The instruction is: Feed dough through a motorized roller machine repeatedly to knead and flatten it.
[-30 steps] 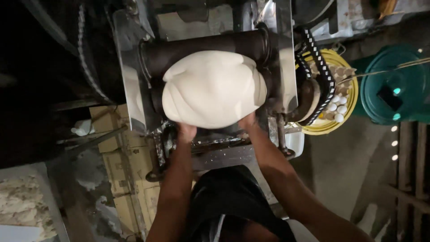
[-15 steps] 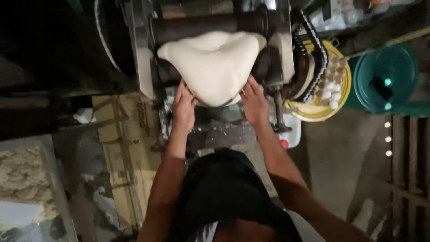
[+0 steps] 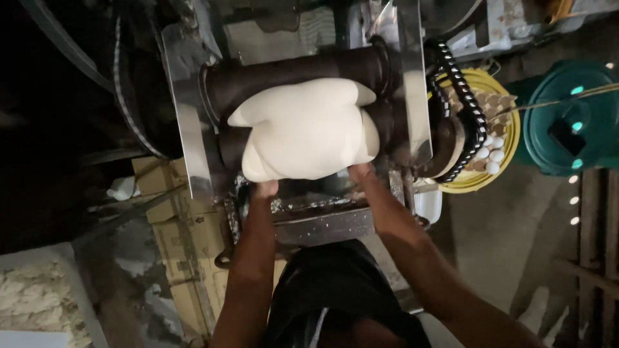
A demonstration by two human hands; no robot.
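Observation:
A large pale slab of dough [image 3: 306, 129] lies draped over the dark rollers [image 3: 290, 71] of a metal dough-rolling machine. My left hand [image 3: 263, 189] is tucked under the dough's lower left edge and grips it. At the lower right edge, my right hand [image 3: 361, 173] holds the dough too, its fingers mostly hidden beneath it. Both forearms reach up from the bottom of the view over the machine's steel tray [image 3: 322, 222].
A chain drive [image 3: 467, 122] runs down the machine's right side. Behind it sits a yellow basin [image 3: 509, 138] holding an egg tray with white eggs. A teal lidded bucket [image 3: 570, 125] stands at the right. Cardboard [image 3: 174, 232] lies on the floor at left, crumbly dough [image 3: 35, 303] bottom left.
The dough has come further out over the rollers and bulges wider. My hands have shifted from its sides to beneath its lower edge, and the camera view has tilted.

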